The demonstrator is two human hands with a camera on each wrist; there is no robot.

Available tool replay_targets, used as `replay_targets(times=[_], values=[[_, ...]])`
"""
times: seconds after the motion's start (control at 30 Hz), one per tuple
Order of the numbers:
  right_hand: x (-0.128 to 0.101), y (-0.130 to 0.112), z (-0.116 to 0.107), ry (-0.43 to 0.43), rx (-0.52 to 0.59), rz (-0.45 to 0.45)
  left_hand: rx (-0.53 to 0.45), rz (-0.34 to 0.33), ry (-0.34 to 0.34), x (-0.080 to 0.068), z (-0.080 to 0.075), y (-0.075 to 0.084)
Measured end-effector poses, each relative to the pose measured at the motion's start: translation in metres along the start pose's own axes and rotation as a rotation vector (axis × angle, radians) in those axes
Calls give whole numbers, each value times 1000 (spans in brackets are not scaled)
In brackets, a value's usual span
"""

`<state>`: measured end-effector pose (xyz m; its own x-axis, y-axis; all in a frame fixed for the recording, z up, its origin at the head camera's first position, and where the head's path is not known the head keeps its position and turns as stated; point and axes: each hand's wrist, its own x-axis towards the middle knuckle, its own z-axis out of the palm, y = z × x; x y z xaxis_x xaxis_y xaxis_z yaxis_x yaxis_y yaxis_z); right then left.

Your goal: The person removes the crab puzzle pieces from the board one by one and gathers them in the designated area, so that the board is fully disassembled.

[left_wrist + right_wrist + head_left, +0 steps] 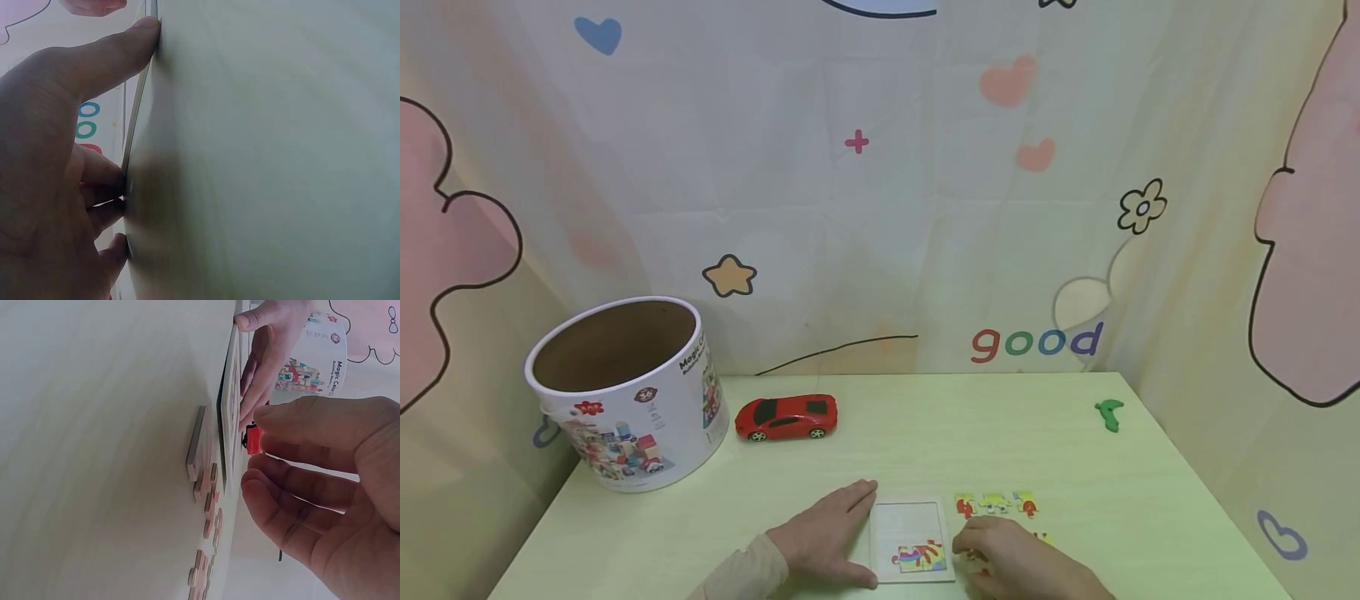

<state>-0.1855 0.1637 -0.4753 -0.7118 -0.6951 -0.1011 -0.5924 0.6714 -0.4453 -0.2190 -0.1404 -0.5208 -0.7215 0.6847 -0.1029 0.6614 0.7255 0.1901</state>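
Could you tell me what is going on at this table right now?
A person is working a small jigsaw. The left hand rests flat against the puzzle tray, steadying it. The right hand hovers over loose puzzle pieces beside the tray. One corner of the tray is filled.

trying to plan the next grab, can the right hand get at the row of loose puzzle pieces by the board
Probably yes: the right hand hovers beside the puzzle board, and the loose pieces lie on open table just beyond its fingers, with nothing between.
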Motion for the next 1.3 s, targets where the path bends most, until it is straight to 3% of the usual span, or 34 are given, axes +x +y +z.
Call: replay_targets(times=[0.47, 0.87, 1.3], values=[[13, -9, -2, -11, -2, 45, 0, 9, 9, 0, 1, -1], [26, -11, 1, 75, -97, -86, -7, 0, -4, 0, 0, 0], [44, -18, 3, 82, -180, -106, -17, -9, -7, 0, -1, 0]])
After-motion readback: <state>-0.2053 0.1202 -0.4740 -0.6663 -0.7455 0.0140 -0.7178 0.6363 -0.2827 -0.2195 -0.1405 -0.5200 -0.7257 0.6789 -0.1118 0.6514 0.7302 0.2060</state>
